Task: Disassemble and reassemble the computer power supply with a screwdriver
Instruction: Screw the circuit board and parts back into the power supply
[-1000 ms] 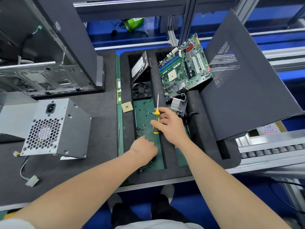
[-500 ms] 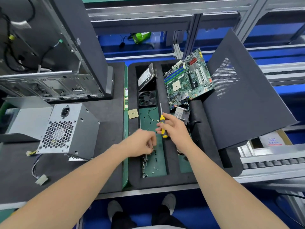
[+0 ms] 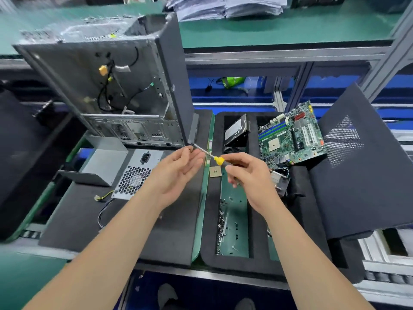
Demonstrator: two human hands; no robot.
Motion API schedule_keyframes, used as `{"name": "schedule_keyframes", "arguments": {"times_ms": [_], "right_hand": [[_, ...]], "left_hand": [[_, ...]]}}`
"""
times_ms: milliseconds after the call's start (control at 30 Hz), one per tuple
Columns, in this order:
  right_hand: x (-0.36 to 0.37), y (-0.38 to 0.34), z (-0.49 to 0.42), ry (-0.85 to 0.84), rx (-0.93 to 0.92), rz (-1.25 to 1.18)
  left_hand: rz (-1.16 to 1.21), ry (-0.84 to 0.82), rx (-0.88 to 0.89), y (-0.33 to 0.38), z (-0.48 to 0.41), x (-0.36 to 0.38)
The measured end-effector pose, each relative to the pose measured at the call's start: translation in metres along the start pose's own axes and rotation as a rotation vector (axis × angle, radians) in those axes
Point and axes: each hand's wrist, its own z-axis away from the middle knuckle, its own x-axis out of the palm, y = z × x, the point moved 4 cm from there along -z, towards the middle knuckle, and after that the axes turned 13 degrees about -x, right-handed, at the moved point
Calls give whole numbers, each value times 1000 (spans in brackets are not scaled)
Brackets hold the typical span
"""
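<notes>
Power supply [image 3: 138, 173] dull perforated metal; screwdriver [image 3: 210, 156] shiny shaft, yellow plastic handle.

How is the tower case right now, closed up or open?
Open. The tower case stands upright with its near side uncovered, showing cables and bare metal inside.
</notes>
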Motion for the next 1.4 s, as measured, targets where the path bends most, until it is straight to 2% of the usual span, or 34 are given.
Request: {"name": "schedule_keyframes", "arguments": {"times_ms": [333, 500, 733, 900, 967, 1033, 1100, 1200, 1300, 1400], "right_hand": [[36, -35, -12, -174, -144, 432], [60, -46, -18, -176, -209, 566], [105, -65, -26, -192, -423, 727], [138, -75, -34, -226, -507, 832], [145, -73, -37, -157, -423, 733], [154, -70, -40, -53, -276, 503], [164, -68, -43, 111, -210, 293], [178, -67, -49, 347, -156, 36], [190, -72, -57, 373, -178, -22], [197, -77, -64, 368, -243, 115]], "left_hand": [[-254, 115, 115, 37, 31, -25], [-352, 88, 131, 59, 34, -44], [-569, 85, 207, 101, 32, -72], [-516, 3, 167, 124, 30, -88], [-496, -23, 179, 132, 29, -93], [-473, -50, 197, 136, 27, -98], [-461, -69, 197, 138, 25, -102], [-585, -77, 237, 139, 22, -107], [-809, -33, 324, 142, 18, -110], [-989, 25, 415, 144, 15, -112]]}}
